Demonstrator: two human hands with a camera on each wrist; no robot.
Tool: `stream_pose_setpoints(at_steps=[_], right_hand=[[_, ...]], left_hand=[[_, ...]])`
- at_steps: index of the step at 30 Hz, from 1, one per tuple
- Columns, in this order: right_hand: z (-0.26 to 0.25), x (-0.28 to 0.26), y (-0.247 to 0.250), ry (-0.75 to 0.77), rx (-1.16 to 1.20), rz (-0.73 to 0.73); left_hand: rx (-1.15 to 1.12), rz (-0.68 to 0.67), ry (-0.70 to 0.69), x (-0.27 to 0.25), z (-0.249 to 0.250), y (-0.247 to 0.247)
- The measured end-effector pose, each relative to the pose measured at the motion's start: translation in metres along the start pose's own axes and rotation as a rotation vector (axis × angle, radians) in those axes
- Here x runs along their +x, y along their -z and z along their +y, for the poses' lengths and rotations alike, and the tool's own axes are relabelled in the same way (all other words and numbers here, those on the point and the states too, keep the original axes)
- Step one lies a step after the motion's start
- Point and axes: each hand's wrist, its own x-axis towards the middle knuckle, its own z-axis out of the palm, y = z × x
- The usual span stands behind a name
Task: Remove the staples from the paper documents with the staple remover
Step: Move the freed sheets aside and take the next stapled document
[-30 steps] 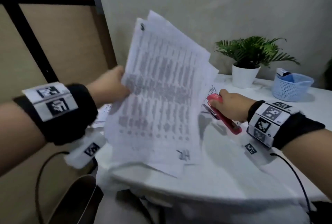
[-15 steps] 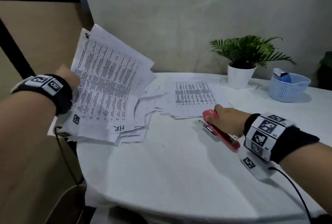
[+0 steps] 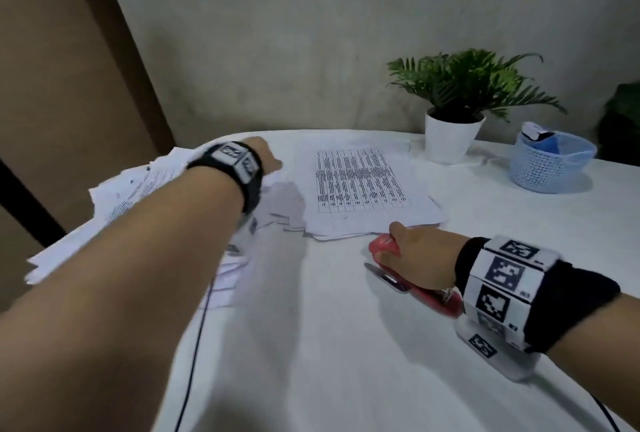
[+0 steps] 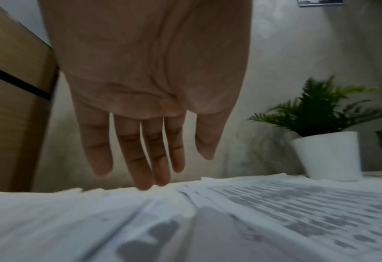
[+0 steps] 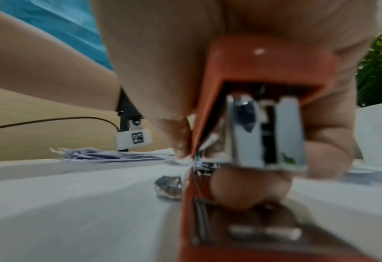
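A loose heap of printed sheets [image 3: 131,189] lies at the table's left edge. A neater stack of documents [image 3: 360,182] with a printed table sits at the middle back. My left hand [image 3: 266,154] reaches over the heap toward that stack; in the left wrist view its fingers [image 4: 140,159] hang straight above the paper and hold nothing. My right hand [image 3: 419,255] rests on the table in front of the stack and grips the red staple remover [image 3: 384,248], a stapler-shaped tool with a metal tip [image 5: 264,127].
A white round table [image 3: 346,345] carries everything. A potted fern [image 3: 457,109] stands at the back right, a pale blue mesh basket [image 3: 547,161] beside it. A grey wall runs behind, a brown panel to the left. A cable [image 3: 197,327] trails under my left arm.
My left hand has let go of the sheaf of papers onto the left heap and swung right toward the middle stack. My right hand has stayed put with the tool.
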Motion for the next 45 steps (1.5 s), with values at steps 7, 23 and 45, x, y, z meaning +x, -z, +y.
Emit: stream_pose_setpoints(at_steps=[7, 23, 45], right_hand=[[-0.004, -0.002, 0.0, 0.095, -0.034, 0.001], [-0.003, 0.004, -0.004, 0.079, -0.015, 0.046], [0.001, 0.011, -0.008, 0.051, 0.018, 0.079]], left_hand=[[0.051, -0.131, 0.029, 0.023, 0.067, -0.042], [-0.335, 0.098, 0.06, 0.033, 0.062, -0.03], [-0.771, 0.182, -0.203, 0.009, 0.042, -0.021]])
